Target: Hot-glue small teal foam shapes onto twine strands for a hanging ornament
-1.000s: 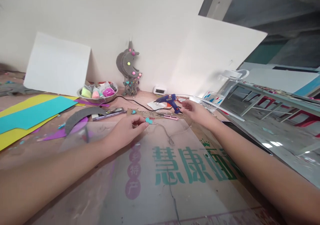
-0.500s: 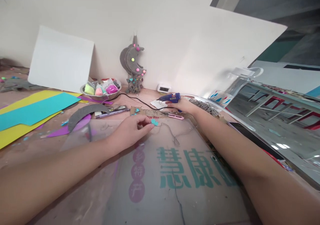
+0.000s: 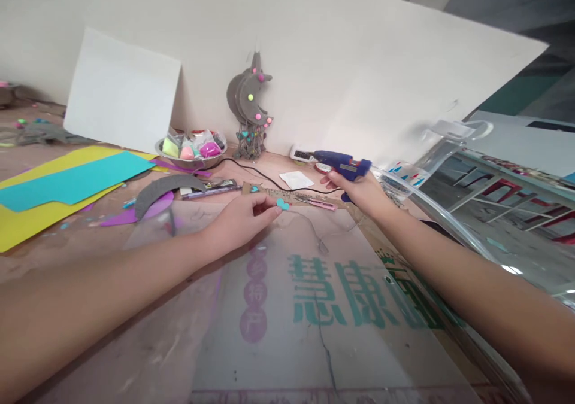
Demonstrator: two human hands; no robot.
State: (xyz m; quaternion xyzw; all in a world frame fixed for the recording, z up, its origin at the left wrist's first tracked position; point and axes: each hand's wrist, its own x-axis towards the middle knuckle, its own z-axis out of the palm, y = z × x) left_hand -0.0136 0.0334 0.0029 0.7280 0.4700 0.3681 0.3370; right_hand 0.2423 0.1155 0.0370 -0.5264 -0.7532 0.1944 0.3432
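Observation:
My left hand (image 3: 242, 219) pinches a small turquoise heart-like cutout (image 3: 283, 204) between thumb and fingertips, just above a translucent plastic sheet (image 3: 278, 356). Thin grey cord (image 3: 317, 233) lies on the sheet close to the cutout. On the right, my right hand (image 3: 366, 193) is wrapped round the handle of a blue glue gun (image 3: 344, 163), raised off the table with its nozzle toward the left. Below the gun lies a white paper square (image 3: 296, 180). A pink craft knife (image 3: 321, 204) rests between my two hands, by the sheet's far edge.
A bowl (image 3: 193, 163) of bagged coloured clay stands at the back, beside a leaning white board (image 3: 123, 93). A grey moon ornament (image 3: 251, 102) hangs against the wall. Yellow and turquoise sheets (image 3: 76, 182) lie left. A small digital clock (image 3: 300, 154) sits behind the gun.
My right hand has lifted the glue gun from the white paper square and moved it up and right. My left hand still pinches the turquoise cutout. The view has shifted slightly.

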